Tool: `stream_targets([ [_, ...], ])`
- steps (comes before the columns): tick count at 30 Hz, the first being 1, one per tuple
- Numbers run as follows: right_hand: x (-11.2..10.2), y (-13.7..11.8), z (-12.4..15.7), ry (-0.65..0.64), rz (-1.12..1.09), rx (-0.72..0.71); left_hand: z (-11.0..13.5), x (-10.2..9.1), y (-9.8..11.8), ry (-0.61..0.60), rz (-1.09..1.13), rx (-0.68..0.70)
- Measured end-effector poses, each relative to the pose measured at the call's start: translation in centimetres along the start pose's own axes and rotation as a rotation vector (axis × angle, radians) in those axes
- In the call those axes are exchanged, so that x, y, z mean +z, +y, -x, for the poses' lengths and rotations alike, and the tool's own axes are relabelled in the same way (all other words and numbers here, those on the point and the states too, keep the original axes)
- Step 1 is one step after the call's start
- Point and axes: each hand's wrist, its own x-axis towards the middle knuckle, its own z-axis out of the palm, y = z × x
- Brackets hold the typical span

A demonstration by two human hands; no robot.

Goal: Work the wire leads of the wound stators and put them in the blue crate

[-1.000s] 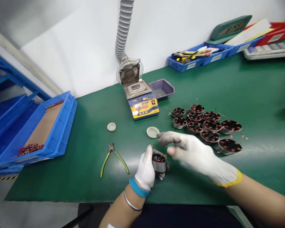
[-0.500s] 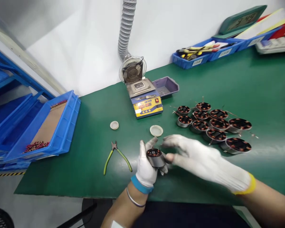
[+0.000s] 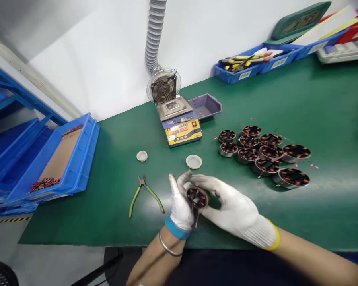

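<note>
Both of my gloved hands hold one motor stator (image 3: 197,197), a metal ring with copper windings, tilted so its face points up at me. My left hand (image 3: 180,206) wraps it from the left. My right hand (image 3: 231,208) grips it from the right with fingers curled around the rim. Thin wire ends hang below the stator. A cluster of several similar stators (image 3: 264,155) lies on the green bench (image 3: 316,107) to the right.
Green-handled cutters (image 3: 144,194) lie left of my hands. Two white caps (image 3: 193,161) (image 3: 142,156) sit behind them. A solder pot (image 3: 180,123) with a fume fan (image 3: 163,87) and a purple tray (image 3: 205,105) stands further back. Blue bins are at the left (image 3: 74,159) and far right (image 3: 247,67).
My right hand has come in from reaching over the table and closed on the stator. The stator has tipped from upright to face up towards me.
</note>
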Motion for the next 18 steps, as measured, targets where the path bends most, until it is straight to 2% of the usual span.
stream_targets([
  [2, -0.8, 1.0, -0.8, 0.08, 0.066, -0.065, -0.2, 0.0, 0.1, 0.035, 0.037, 0.003],
  [4, -1.9, 1.9, -1.7, 0.133, 0.121, -0.079, -0.2, -0.2, 0.0, 0.021, 0.016, 0.033],
  [8, -4.0, 2.8, -2.8, 0.146, 0.265, -0.166, 0.2, -0.5, -0.2, -0.081, -0.122, 0.117],
  [11, -4.9, 3.2, -3.2, 0.134, 0.371, -0.219, 0.0, -0.4, -0.2, -0.058, -0.187, 0.179],
  [15, -5.4, 4.0, -4.9, 0.125, 0.543, -0.071, -0.7, -0.4, 0.3, 0.133, -0.003, 0.203],
  [18, -5.5, 4.7, -7.0, 0.038, 0.764, 0.034, -0.7, -0.2, 0.4, 0.169, 0.093, 0.169],
])
